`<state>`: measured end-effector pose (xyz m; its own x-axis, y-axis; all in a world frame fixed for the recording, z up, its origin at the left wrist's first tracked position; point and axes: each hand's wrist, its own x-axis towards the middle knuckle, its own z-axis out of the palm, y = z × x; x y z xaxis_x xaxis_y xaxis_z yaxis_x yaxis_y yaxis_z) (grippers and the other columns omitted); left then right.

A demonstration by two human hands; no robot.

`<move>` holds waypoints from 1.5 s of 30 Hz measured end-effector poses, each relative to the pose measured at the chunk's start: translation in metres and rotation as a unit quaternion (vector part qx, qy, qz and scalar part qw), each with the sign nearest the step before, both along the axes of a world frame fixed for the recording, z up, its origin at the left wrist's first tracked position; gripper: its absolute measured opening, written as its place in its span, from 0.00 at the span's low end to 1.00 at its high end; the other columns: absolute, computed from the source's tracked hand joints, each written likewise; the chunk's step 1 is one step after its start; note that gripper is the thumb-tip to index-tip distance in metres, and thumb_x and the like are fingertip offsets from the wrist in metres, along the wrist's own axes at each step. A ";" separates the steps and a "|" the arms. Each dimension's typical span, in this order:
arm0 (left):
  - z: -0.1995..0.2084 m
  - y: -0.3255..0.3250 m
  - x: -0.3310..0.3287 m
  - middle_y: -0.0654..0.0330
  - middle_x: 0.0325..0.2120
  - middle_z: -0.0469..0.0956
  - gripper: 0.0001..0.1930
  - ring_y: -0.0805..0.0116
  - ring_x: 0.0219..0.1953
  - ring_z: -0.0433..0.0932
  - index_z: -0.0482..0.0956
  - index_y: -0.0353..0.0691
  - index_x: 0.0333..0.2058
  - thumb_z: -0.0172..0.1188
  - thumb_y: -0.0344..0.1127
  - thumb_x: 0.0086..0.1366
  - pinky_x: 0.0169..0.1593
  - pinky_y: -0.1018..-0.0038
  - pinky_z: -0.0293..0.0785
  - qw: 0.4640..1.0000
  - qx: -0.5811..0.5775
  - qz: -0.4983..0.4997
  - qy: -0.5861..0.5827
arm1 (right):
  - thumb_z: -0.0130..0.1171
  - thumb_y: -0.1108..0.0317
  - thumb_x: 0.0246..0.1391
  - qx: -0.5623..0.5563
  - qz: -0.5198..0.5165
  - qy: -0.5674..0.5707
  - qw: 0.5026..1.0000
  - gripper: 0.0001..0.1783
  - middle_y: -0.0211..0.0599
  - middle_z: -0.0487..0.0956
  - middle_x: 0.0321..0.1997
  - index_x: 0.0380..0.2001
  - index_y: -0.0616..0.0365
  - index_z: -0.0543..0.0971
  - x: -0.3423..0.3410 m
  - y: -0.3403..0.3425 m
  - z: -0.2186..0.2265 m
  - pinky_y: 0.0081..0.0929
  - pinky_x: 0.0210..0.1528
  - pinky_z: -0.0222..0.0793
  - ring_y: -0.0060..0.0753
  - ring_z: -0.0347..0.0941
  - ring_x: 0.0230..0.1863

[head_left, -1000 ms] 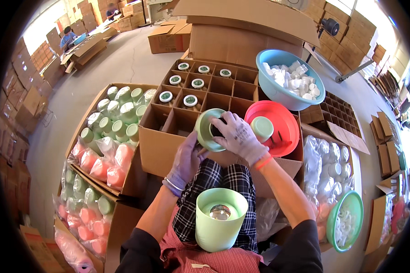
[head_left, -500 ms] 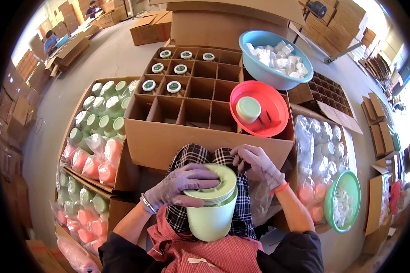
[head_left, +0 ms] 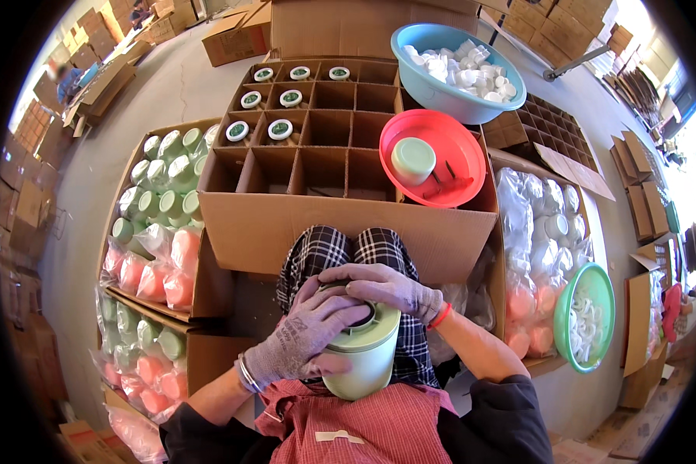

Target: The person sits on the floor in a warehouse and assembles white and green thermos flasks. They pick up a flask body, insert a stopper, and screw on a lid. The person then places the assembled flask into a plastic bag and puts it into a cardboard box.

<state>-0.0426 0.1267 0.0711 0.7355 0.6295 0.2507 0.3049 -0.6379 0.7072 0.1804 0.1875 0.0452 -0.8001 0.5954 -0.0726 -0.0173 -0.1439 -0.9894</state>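
A pale green round canister stands upright on my lap, between my thighs and the red apron. Its matching lid sits on its mouth, with a dark round part showing at the centre. My left hand, in a grey glove, grips the lid from the left, thumb low along the canister's side and fingers over the top. My gloved right hand reaches across from the right, its bent fingers pressed together on the lid's far top edge. Both hands partly hide the lid's middle.
Ahead stands a divided carton with several white-rimmed green-topped containers. A red basin on it holds a green cup. Beyond is a blue basin of white caps. Wrapped green and coral containers fill side cartons; a green basket hangs right.
My right hand has come left from beside the canister onto the lid. The lid, tilted and raised before, now sits lower and flatter on the canister. My left hand has shifted down slightly.
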 end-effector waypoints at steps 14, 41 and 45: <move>-0.073 -0.066 0.027 0.62 0.40 0.79 0.23 0.75 0.40 0.76 0.73 0.30 0.52 0.62 0.42 0.67 0.45 0.78 0.75 0.824 -0.488 0.246 -0.153 | 0.61 0.39 0.55 0.138 -0.078 -0.524 0.837 0.45 0.51 0.79 0.27 0.64 0.62 0.65 0.123 -0.153 0.062 0.43 0.37 0.75 0.53 0.80 0.30; 0.024 -0.045 0.059 0.58 0.44 0.84 0.12 0.61 0.50 0.81 0.84 0.41 0.43 0.61 0.33 0.60 0.59 0.60 0.73 0.981 0.110 0.157 -0.032 | 0.44 0.63 0.72 -0.062 -0.425 0.048 0.902 0.25 0.38 0.65 0.68 0.68 0.58 0.61 0.088 -0.156 -0.035 0.24 0.63 0.66 0.26 0.66 0.63; 0.024 -0.013 0.068 0.56 0.43 0.84 0.13 0.64 0.47 0.83 0.84 0.37 0.43 0.63 0.29 0.59 0.54 0.65 0.77 0.951 -0.169 0.197 -0.167 | 0.46 0.63 0.69 -0.064 -0.438 0.006 0.897 0.25 0.40 0.66 0.66 0.66 0.59 0.64 0.106 -0.120 -0.005 0.29 0.68 0.58 0.36 0.63 0.66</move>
<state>0.0253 0.1139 0.0947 0.3406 0.9261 0.1624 0.1955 -0.2388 0.9512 0.2869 0.0679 0.0400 -0.0307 0.9834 -0.1788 -0.1901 -0.1813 -0.9649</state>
